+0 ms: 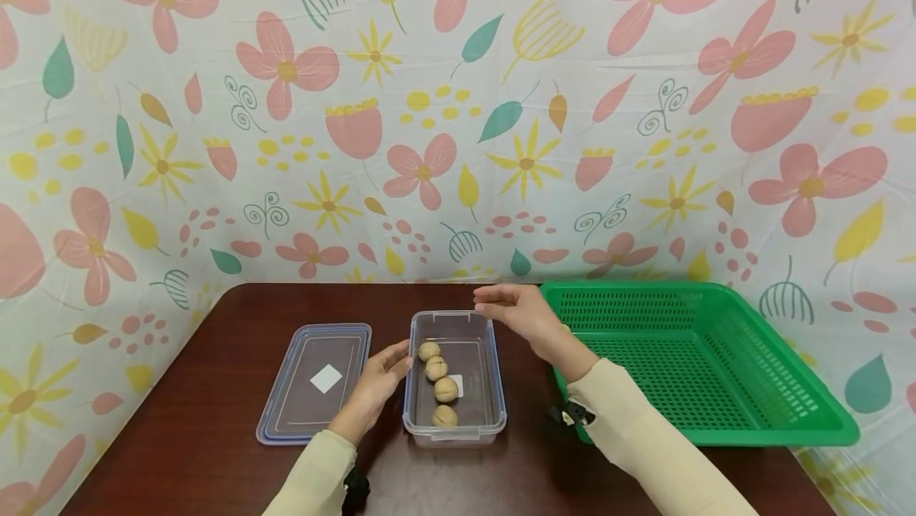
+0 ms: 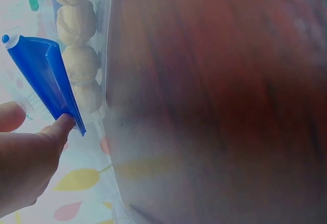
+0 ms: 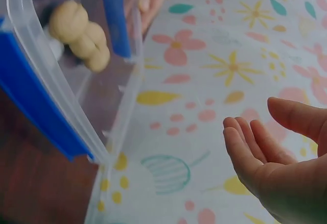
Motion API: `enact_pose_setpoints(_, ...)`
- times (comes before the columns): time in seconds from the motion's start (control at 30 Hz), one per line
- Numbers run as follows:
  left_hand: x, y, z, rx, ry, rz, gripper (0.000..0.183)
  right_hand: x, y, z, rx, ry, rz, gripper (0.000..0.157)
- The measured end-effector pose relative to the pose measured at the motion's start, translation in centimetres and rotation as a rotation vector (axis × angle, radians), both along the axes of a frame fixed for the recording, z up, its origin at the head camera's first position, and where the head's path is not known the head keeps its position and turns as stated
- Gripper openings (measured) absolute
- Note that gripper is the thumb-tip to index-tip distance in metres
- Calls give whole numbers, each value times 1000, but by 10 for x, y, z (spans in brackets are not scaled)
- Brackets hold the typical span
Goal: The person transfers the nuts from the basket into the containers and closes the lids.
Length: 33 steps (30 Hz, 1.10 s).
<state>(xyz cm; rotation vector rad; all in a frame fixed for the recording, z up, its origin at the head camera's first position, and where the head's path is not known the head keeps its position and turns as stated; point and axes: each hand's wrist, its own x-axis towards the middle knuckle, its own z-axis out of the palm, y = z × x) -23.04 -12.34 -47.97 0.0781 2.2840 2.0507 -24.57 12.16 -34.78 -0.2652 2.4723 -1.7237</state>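
A clear plastic food container (image 1: pixel 475 413) with blue side flaps stands on the table. Several walnuts (image 1: pixel 446 389) lie in a rough row along its left half. My left hand (image 1: pixel 381 377) is at the container's left wall, its fingertips touching the blue flap (image 2: pixel 46 73) in the left wrist view, the thumb apart from it. Over the container's far right corner hovers my right hand (image 1: pixel 521 312). Its fingers are loosely bent with a gap to the thumb, and nothing sits between them in the right wrist view.
To the left a clear lid (image 1: pixel 293 413) with a blue-edged rim lies flat on the dark wooden table (image 1: pixel 207 389). At the right a green plastic basket (image 1: pixel 716 436) extends past the table's right edge. Flower-patterned cloth (image 1: pixel 429 222) hangs behind.
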Motion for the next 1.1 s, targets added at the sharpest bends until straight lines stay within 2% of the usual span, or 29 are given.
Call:
enact_pose_setpoints(0.23,-1,-1,-1,-5,-13,4,45,-10,28,15,-10,8,-25,42)
enact_pose_setpoints(0.4,-2,-1,-2,-1,-20,4,45,-21,50,16,-28,21,-28,44)
enact_pose_setpoints(0.6,-2,-1,-1,-7,-15,4,45,-29,71,9,-26,34,-41,48)
enact_pose_setpoints(0.83,-2,0,0,-1,-7,1,45,-31,88,1,-36,43,-43,49)
enact_pose_setpoints(1.1,0,1,3,0,4,-2,44,-38,111,-14,-27,6,-73,55)
